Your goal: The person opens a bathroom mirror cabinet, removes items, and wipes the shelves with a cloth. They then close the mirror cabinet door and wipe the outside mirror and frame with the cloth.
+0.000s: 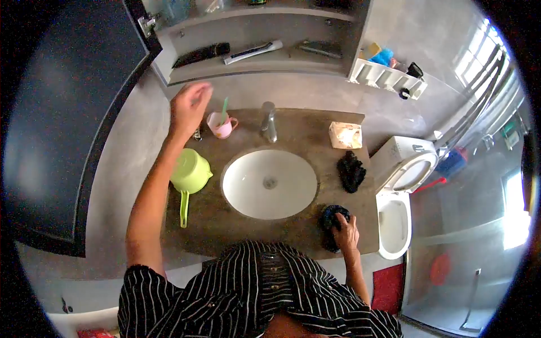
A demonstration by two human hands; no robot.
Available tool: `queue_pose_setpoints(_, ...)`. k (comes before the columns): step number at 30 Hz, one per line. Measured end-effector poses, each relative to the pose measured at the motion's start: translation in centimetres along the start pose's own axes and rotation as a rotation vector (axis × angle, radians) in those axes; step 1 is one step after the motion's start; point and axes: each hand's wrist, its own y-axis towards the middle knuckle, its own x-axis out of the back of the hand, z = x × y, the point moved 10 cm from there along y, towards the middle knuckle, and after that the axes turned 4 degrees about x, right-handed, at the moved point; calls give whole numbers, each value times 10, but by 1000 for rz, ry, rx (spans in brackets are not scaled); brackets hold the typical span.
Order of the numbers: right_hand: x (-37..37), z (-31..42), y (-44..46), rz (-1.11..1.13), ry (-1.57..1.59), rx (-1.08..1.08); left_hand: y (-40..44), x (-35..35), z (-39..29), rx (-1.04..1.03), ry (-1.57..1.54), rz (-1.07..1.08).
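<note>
Head view, left to right: a dark cabinet door stands swung open at the far left. A green dipper rests on the left part of the counter, its handle pointing to the near side. The left hand is raised over the counter's far left corner, in front of the open cabinet; it is somewhat blurred, its grip is released and its fingers are loosely curved. Just right of that hand, a pink cup stands on the counter with a green toothbrush leaning in it. Above, a white tube lies on the cabinet's lower shelf between two dark items. A white oval basin is set in the middle of the counter, with a metal tap at its far side.

At the near right of the counter, right of the basin, is a dark bundle. The right hand bears on its right side, the grip grasping it; its exact nature is unclear. A black bunched item lies just beyond, and a pale packet farther still. Farthest right stands a toilet with its seat raised.
</note>
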Motion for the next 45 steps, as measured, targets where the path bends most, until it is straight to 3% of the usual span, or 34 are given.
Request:
queue_pose_setpoints(3,-3,-2,-14,-118,29,33,47,-58,-16,-99,140,124)
queue_pose_setpoints(6,-3,-2,-31,-394,-38,118,91,-118,-8,-242,263,179)
queue_pose_setpoints(16,5,-1,-37,-486,-23,44,166,-209,43,-106,625,520)
queue_pose_setpoints(20,4,-6,-32,-452,1,59,171,-203,60,-194,737,442)
queue_pose_setpoints(24,-2,-19,-25,-486,89,127,157,-157,42,-425,527,102)
queue_pose_setpoints(25,-12,-28,-16,-430,102,129,148,-141,56,-233,600,173)
queue_pose_setpoints(26,-22,-33,-9,-371,115,134,70,-131,-47,-497,332,125)
queue_pose_setpoints(27,-14,-37,-10,-379,237,77,33,-122,-67,-641,343,52)
queue_pose_setpoints(30,-30,-43,4,-339,101,172,-92,-131,-95,-321,352,-2)
queue_pose_setpoints(32,-24,-41,4,-301,143,210,-155,-159,-83,-285,289,201)
queue_pose_setpoints(33,-29,-43,5,-318,163,227,-176,-162,-40,-128,237,306)
queue_pose_setpoints(34,-36,-45,5,-338,187,239,-198,-172,-38,188,117,283)
queue_pose_setpoints(42,-30,-43,3,-315,321,307,-184,-181,-55,317,293,319)
queue_pose_setpoints(45,-21,-39,6,-238,345,265,-179,-192,-64,253,291,352)
